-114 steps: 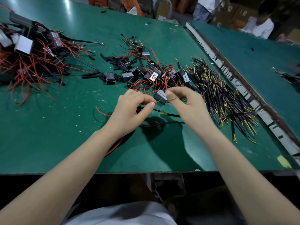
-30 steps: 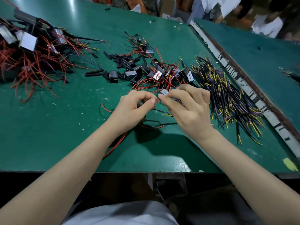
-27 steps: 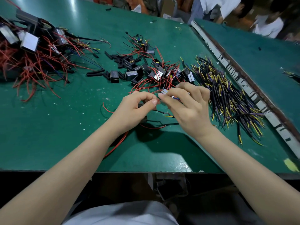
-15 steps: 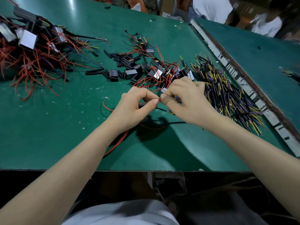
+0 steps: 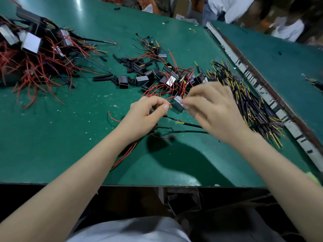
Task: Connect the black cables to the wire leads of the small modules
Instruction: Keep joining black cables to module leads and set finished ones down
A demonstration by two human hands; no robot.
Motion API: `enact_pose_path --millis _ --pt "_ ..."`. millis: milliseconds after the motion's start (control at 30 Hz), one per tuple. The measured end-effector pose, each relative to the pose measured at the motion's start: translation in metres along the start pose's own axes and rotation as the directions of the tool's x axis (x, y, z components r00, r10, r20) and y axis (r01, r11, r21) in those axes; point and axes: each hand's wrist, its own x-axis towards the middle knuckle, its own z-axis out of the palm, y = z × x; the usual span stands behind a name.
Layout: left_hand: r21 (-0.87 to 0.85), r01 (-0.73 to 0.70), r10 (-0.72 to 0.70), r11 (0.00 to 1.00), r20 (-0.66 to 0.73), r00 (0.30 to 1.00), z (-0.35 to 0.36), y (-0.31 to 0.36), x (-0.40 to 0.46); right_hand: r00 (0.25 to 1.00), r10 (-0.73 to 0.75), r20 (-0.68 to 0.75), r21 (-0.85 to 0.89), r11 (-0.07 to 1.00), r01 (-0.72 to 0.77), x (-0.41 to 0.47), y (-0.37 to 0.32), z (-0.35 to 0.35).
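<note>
Here, my left hand (image 5: 148, 110) pinches red lead; right hand (image 5: 209, 109), blurred, grips small module (image 5: 178, 106) above bench (image 5: 52, 145), presumably steadying joint; black cable (image 5: 190, 125) just below.

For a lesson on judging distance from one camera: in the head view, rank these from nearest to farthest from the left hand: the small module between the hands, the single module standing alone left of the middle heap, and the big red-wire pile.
1. Small module, just right of the left hand.
2. Single module, beyond, slightly left.
3. Red-wire pile, far left.
</note>
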Motion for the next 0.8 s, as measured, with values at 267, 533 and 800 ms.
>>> enact_pose_path --millis 267,533,800 --pt "-0.112 0.057 -0.046 0.992 0.094 0.995 -0.002 0.001 -0.001 0.952 -0.235 -0.196 -0.203 0.96 0.195 -0.005 0.001 0.025" --pt "-0.144 0.085 -0.062 0.986 0.157 0.986 -0.004 0.004 -0.001 0.947 -0.281 -0.156 -0.155 0.954 0.258 0.007 0.007 0.022" --pt "0.127 -0.122 0.126 0.984 -0.024 0.992 -0.008 0.002 -0.003 0.649 0.508 0.566 0.441 0.479 -0.759 0.026 -0.019 0.014"
